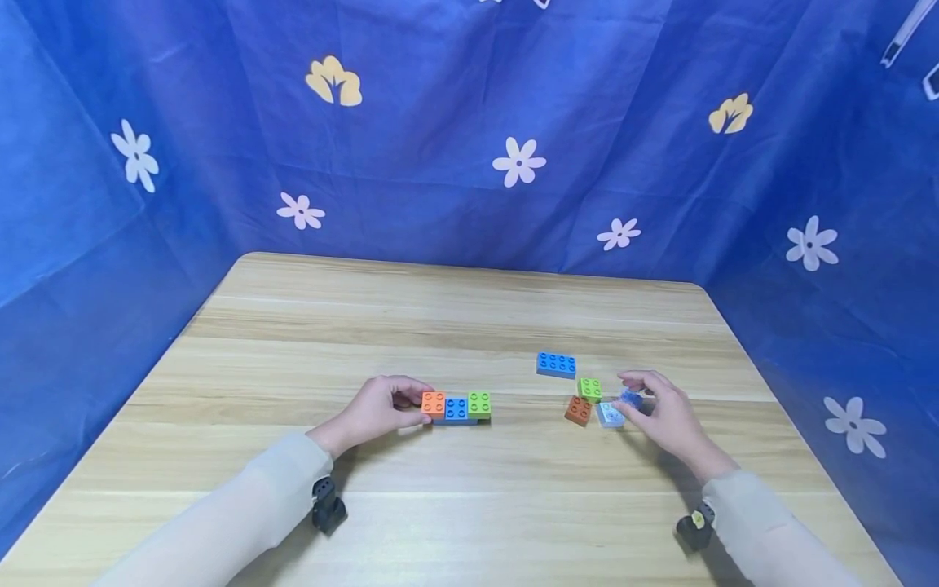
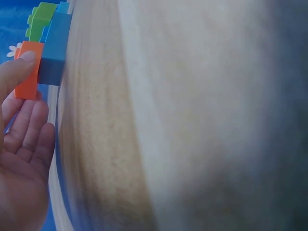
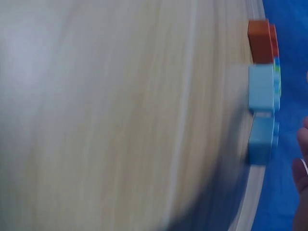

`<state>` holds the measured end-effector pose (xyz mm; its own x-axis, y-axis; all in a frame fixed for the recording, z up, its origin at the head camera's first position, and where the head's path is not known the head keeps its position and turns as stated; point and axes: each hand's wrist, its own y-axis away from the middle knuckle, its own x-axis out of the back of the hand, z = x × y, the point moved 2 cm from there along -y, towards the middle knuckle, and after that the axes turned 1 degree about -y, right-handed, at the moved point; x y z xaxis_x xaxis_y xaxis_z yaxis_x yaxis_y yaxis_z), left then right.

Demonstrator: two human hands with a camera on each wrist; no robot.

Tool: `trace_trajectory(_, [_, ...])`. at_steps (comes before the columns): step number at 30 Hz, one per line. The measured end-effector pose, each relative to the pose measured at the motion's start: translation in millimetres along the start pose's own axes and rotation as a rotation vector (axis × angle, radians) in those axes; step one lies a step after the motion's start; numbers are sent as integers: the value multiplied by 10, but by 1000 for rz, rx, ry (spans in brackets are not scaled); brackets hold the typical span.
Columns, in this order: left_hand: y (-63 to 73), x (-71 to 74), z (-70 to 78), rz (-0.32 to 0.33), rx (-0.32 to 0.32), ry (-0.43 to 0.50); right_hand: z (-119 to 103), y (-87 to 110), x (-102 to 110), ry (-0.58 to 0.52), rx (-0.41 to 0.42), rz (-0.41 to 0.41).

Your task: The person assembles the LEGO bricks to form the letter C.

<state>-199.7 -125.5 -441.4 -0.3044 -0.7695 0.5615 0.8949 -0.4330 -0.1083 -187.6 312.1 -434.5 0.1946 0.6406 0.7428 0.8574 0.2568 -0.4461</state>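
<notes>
My left hand pinches the orange brick at the left end of a small joined build. In that build a long blue brick lies underneath, with the orange brick, a blue brick and a green brick in a row above. Over on the right, my right hand hovers with thumb and fingers apart above a small dark blue brick. Beside that brick sits a light blue one. In the right wrist view only fingertips show at the edge, apart from the bricks.
Left of the light blue brick lie a reddish-brown brick and a loose green brick. A longer blue brick lies farther back. The wooden table meets a blue flowered cloth behind and at both sides.
</notes>
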Motion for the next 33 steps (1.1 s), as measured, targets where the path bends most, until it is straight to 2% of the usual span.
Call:
trace_trajectory(10, [10, 2, 10, -3, 4, 7, 235, 92, 48, 29, -58, -17])
trace_trajectory(22, [6, 9, 37, -4, -4, 16, 303, 156, 28, 82, -187, -64])
trace_trajectory(28, [12, 10, 21, -8, -6, 23, 308, 133, 53, 78, -180, -34])
trace_trajectory(33, [15, 10, 15, -7, -4, 11, 252, 39, 89, 74, -148, 2])
